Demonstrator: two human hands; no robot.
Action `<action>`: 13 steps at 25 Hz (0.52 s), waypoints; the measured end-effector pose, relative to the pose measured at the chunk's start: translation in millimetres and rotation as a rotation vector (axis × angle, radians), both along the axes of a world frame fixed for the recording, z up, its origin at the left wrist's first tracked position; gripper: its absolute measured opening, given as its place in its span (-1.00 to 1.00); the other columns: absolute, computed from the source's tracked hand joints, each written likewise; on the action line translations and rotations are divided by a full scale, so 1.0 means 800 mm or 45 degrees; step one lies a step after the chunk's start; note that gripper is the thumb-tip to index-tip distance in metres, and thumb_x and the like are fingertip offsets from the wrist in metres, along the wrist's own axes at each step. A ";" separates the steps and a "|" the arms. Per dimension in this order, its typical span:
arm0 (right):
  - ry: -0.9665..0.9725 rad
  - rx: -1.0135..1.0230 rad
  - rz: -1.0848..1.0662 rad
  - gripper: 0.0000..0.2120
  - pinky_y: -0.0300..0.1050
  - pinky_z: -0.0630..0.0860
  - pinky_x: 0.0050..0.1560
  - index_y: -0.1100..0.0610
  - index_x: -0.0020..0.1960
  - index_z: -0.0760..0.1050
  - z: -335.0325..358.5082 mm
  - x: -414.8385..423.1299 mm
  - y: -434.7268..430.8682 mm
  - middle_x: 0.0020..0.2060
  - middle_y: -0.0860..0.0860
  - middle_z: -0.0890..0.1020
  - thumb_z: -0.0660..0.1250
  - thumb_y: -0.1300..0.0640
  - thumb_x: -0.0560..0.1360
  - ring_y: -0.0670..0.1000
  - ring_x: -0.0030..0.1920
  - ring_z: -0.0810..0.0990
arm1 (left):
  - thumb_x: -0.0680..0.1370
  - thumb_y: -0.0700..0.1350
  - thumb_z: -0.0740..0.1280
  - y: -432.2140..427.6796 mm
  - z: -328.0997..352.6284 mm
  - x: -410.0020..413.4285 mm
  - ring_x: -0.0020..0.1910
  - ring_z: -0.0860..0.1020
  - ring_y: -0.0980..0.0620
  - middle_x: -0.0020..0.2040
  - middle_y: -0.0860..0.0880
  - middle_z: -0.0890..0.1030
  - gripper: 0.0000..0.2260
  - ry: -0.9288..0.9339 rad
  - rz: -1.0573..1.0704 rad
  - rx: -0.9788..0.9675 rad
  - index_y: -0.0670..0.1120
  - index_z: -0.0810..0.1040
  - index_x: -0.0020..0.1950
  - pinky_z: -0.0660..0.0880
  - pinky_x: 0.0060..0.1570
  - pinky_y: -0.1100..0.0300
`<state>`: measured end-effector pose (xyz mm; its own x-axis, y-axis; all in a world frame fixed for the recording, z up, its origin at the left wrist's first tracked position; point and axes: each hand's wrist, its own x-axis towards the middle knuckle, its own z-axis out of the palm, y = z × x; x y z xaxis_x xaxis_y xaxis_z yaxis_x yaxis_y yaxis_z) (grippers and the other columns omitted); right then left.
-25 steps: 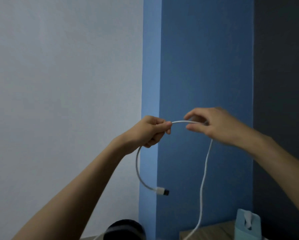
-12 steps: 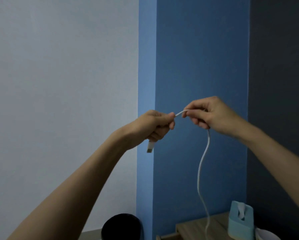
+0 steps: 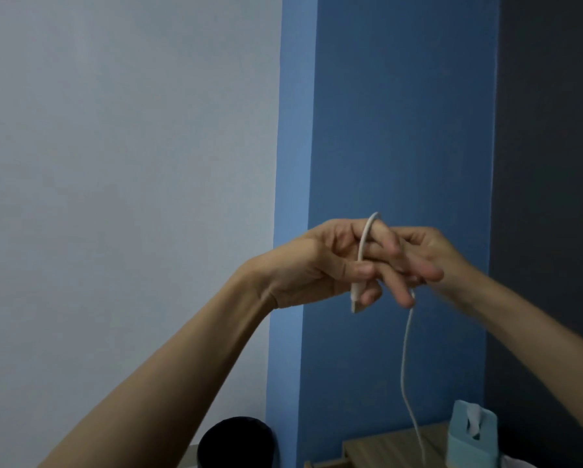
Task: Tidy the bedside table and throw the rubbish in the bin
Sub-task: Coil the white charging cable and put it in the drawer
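Note:
A white charging cable (image 3: 405, 352) is held up in front of the blue wall. My left hand (image 3: 320, 265) pins the plug end against its fingers with the thumb, and the cable loops over the top of those outstretched fingers. My right hand (image 3: 431, 255) is right behind the left hand's fingers and grips the cable where it drops down; its fingers are partly hidden. The rest of the cable hangs down to the wooden bedside table (image 3: 384, 449) at the bottom edge.
A black round bin (image 3: 236, 440) stands at the bottom left of the table, by the wall corner. A light-blue tissue box (image 3: 469, 444) sits on the table at the right. A white object peeks in at the bottom right corner.
The hands have come together. The cable now loops over my left hand's fingers, which have spread out, and the plug end hangs below the left thumb.

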<state>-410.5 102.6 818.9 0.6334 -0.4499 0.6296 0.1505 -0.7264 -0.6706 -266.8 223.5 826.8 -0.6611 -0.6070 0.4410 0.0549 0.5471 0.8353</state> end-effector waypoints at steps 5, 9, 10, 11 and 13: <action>0.173 0.248 0.087 -0.54 -0.30 0.18 -0.57 0.25 -0.08 0.57 -0.039 0.008 0.031 -0.58 -0.05 0.29 0.27 -0.18 0.46 -0.10 -0.60 0.21 | 0.40 -0.59 0.04 -0.012 0.000 -0.007 0.15 0.60 -0.01 0.18 -0.12 0.61 -0.59 0.250 0.294 -0.261 -0.18 0.52 -0.09 0.50 0.17 0.23; 0.469 0.077 0.000 -0.81 -0.31 0.26 -0.58 0.09 0.01 0.55 -0.052 -0.007 0.067 -0.63 -0.05 0.38 0.16 0.10 0.58 -0.16 -0.63 0.28 | 0.29 -0.55 0.05 -0.016 0.009 -0.004 0.34 0.44 0.10 0.34 -0.12 0.48 -0.52 0.313 0.690 -0.417 -0.22 0.55 0.04 0.35 0.26 0.31; 0.549 -0.090 -0.082 -0.82 -0.32 0.29 -0.54 0.07 0.00 0.54 -0.053 -0.013 0.077 -0.63 -0.05 0.41 0.16 0.11 0.59 -0.14 -0.62 0.33 | 0.32 -0.56 0.05 -0.018 0.011 -0.001 0.36 0.42 0.10 0.36 -0.13 0.48 -0.48 0.250 0.785 -0.446 -0.24 0.54 0.14 0.34 0.25 0.36; 0.592 -0.292 -0.168 -0.82 -0.32 0.31 -0.49 0.05 -0.03 0.54 -0.051 -0.021 0.088 -0.62 -0.07 0.45 0.17 0.07 0.58 -0.13 -0.58 0.38 | 0.34 -0.58 0.05 -0.019 0.010 0.000 0.36 0.41 0.10 0.36 -0.14 0.48 -0.46 0.153 0.862 -0.472 -0.26 0.50 0.22 0.34 0.24 0.40; 0.594 -0.658 -0.303 -0.74 -0.29 0.34 -0.40 -0.01 -0.14 0.53 -0.040 -0.036 0.108 -0.58 -0.17 0.49 0.13 -0.10 0.50 -0.14 -0.49 0.45 | 0.39 -0.58 0.07 -0.021 0.000 -0.001 0.31 0.45 0.12 0.32 -0.18 0.51 -0.47 -0.060 0.918 -0.510 -0.28 0.46 0.29 0.33 0.28 0.38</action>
<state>-439.2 188.9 787.1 0.8094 -0.3274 0.4876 -0.2680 -0.9446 -0.1894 -267.3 206.3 826.9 -0.1928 -0.6921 0.6956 -0.4534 0.6915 0.5624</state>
